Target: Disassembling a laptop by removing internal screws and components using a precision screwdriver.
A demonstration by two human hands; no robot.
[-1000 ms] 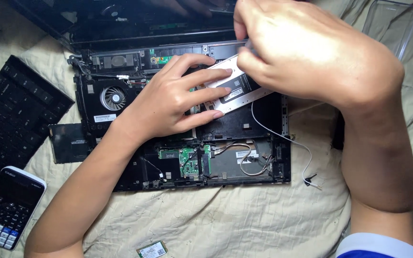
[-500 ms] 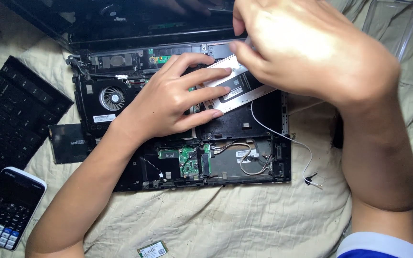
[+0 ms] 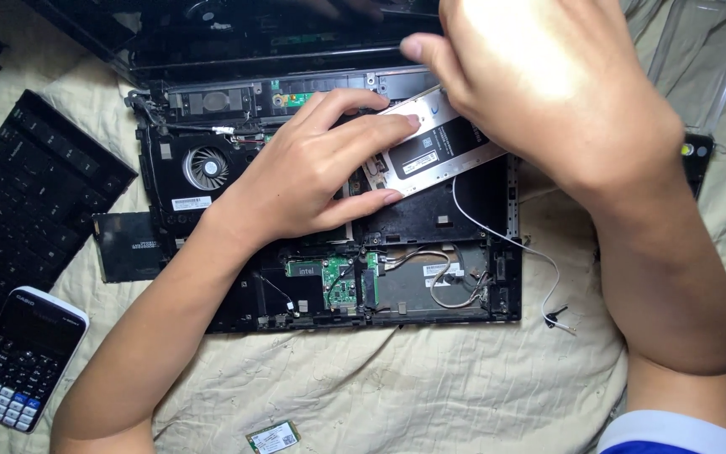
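drive [image 3: 430,147]: silver, tilted over open laptop [image 3: 338,277]
left hand [image 3: 313,172]: fingers spread flat on it
right hand [image 3: 548,92]: fingers pinch its upper edge

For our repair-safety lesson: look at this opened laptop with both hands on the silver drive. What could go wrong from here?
1. Both hands, left hand and right hand, lever the silver drive at a tilt; forcing it might strain its connector.
2. The loose white wire trails under the right forearm and could snag.
3. The laptop lies on soft cloth with the green circuit board exposed; static or a slip could harm it, and the small card could get lost.
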